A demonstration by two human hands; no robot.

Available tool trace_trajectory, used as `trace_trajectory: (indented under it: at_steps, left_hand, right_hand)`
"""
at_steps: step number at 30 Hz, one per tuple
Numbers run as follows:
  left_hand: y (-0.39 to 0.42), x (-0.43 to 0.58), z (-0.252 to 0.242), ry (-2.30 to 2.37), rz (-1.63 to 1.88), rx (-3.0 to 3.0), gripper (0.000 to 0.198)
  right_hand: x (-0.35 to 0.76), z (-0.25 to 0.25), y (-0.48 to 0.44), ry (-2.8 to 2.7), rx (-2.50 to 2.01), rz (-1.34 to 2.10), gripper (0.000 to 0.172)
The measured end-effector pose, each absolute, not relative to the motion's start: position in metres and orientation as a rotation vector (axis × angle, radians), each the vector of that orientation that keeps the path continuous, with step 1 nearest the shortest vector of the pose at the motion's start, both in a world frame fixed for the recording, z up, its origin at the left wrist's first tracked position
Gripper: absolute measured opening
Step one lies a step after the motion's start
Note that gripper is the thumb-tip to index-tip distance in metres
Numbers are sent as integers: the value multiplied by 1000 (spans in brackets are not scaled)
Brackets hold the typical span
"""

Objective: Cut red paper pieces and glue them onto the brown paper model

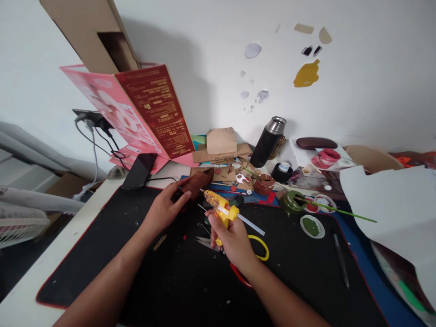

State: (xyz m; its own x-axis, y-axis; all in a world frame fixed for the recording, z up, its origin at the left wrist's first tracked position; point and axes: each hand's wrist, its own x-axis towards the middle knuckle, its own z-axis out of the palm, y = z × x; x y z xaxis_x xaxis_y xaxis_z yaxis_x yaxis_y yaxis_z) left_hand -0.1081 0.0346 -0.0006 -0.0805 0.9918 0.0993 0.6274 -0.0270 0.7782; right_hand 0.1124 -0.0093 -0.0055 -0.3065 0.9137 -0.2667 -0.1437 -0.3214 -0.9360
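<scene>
My right hand (235,237) is wrapped around the handle of a yellow hot glue gun (232,212). A clear glue stick (251,224) juts from its back end. The nozzle points up and left, close to a reddish-brown object (199,185) whose exact kind I cannot make out. My left hand (167,200) grips that object from its left side, thumb on the near face and the other fingers partly hidden behind it. Under my right hand lie scissors with one yellow and one red handle loop (265,249), blades pointing left on the black desk mat (163,277).
A phone (140,170) lies at the left, before a pink and red box (155,113). Behind stand a black thermos (268,144), cardboard scraps (221,141) and open paint jars. A green jar (292,202) carries a long brush. A black pen (339,259) lies right.
</scene>
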Motion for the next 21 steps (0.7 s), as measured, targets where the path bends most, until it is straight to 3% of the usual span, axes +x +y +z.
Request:
trace_trajectory:
  at_steps: [6, 21]
  left_hand:
    - [33, -106, -11, 1782, 906, 1833, 85]
    - [32, -107, -6, 1827, 886, 1750, 76]
  right_hand:
    - [113, -6, -9, -1095, -1120, 1721, 73]
    - [113, -8, -9, -1107, -1111, 1712, 71]
